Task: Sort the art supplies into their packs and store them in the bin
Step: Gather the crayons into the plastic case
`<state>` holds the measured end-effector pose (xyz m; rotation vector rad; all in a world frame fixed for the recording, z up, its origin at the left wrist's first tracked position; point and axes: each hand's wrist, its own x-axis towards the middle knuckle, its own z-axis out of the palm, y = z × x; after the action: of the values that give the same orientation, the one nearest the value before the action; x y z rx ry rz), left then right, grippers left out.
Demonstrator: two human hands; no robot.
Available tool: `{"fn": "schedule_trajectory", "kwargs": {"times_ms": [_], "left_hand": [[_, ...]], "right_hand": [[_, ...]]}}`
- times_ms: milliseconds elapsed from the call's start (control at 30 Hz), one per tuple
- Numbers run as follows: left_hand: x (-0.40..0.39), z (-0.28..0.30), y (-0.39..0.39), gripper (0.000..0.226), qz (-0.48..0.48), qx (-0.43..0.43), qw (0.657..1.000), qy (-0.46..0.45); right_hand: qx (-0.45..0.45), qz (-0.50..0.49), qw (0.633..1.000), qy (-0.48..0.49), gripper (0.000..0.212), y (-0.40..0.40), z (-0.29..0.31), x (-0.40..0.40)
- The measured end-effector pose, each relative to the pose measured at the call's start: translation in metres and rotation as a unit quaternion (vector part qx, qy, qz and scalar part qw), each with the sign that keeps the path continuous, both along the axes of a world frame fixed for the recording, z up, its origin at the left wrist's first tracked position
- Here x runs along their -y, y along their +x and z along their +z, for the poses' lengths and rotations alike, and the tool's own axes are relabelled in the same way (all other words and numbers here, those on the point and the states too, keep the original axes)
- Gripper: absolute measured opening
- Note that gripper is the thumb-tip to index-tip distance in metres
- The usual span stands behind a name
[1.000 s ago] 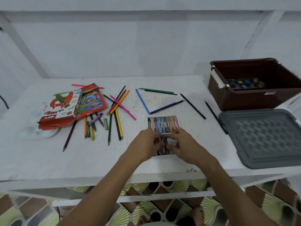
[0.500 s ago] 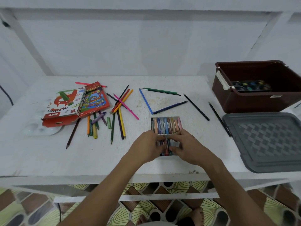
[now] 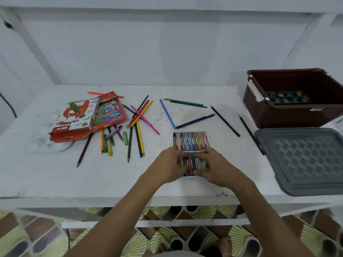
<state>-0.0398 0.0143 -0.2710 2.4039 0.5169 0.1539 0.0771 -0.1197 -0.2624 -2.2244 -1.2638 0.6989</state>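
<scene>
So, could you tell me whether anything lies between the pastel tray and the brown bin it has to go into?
Two dark pencils lie on the table between the pastel tray and the brown bin, low enough to lift over. The bin is open, its grey lid beside it; a paint palette sits inside.

From my remote feed, one box (image 3: 74, 118) on the white surface (image 3: 55, 173) carries readable print — "OIL PASTELS" in red capitals, seen upside down, with "DIY" in white on its red end band. The coloured-pencil pack (image 3: 109, 113) beside it shows "DIY" along its near edge — its other lettering is too small for me to read.
</scene>
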Motion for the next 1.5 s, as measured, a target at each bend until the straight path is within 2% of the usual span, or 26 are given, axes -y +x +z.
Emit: {"fn": "schedule_trajectory", "kwargs": {"times_ms": [133,233,333,433,633,867,1000,1100,1300,1400,1500], "left_hand": [[-0.005,0.005,-0.003,0.032,-0.007,-0.012,1.000,-0.021],[-0.023,0.011,-0.013,0.030,0.028,-0.003,0.999,-0.041],[-0.054,0.019,-0.029,0.030,0.097,-0.008,0.995,-0.015],[-0.093,0.028,-0.050,0.028,0.194,-0.015,0.981,0.013],[-0.154,0.032,-0.086,0.025,0.323,-0.055,0.943,0.062],[-0.171,0.022,-0.085,0.019,0.306,-0.113,0.943,0.059],[-0.171,0.019,-0.081,0.020,0.298,-0.144,0.941,0.075],[-0.171,0.018,-0.082,0.020,0.301,-0.155,0.938,0.065],[-0.161,0.018,-0.099,0.018,0.344,-0.074,0.935,0.046],[-0.151,0.024,-0.102,0.019,0.333,-0.024,0.941,0.047],[-0.133,0.034,-0.094,0.021,0.305,0.016,0.951,0.039]], "right_hand": [[0.012,0.008,1.000,-0.012,0.057,0.001,0.007,-0.004],[0.053,-0.008,0.999,0.009,0.046,-0.002,0.016,-0.022],[0.075,0.010,0.995,0.057,0.035,-0.010,0.023,-0.053],[0.052,0.035,0.994,0.091,0.028,-0.025,0.025,-0.092],[0.030,0.053,0.993,0.100,0.022,-0.056,0.014,-0.167],[0.041,-0.004,0.998,0.056,0.020,-0.082,-0.005,-0.218],[0.063,-0.025,0.996,0.050,0.024,-0.092,-0.010,-0.229],[0.060,-0.042,0.996,0.043,0.020,-0.096,-0.011,-0.232],[0.008,-0.019,0.995,0.097,0.017,-0.088,-0.008,-0.223],[-0.023,-0.017,0.989,0.145,0.013,-0.081,0.000,-0.205],[-0.063,-0.044,0.985,0.151,0.010,-0.067,0.013,-0.178]]}}
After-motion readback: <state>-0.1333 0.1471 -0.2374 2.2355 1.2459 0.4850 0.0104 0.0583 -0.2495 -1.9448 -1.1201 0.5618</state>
